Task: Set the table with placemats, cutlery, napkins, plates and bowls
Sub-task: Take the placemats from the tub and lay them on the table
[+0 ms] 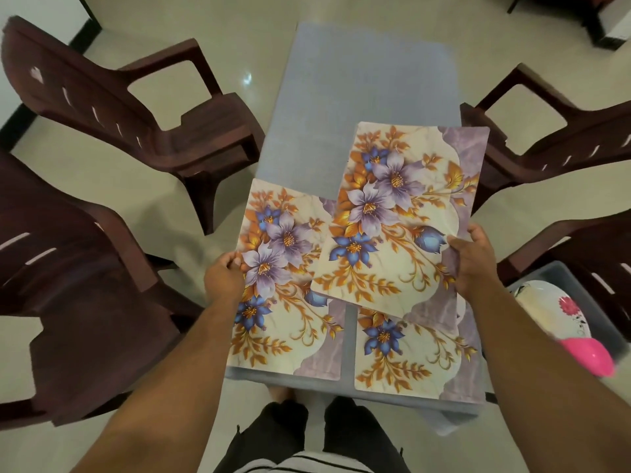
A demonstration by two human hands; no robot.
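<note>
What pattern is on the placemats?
Purple and blue flowers with orange-gold leaves on cream placemats; head view.

- Glossy cream tile floor (157,172), ceiling light glare on it
- 4 dark brown plastic armchairs, 2 on each side, e.g. (143,110)
- Long table (368,83) under grey-blue cloth

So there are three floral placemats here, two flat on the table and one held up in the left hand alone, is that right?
Not quite. The raised placemat is held by the right hand. The left hand grips the placemat at the table's left side. The head view shows this; three floral placemats is correct.
</note>
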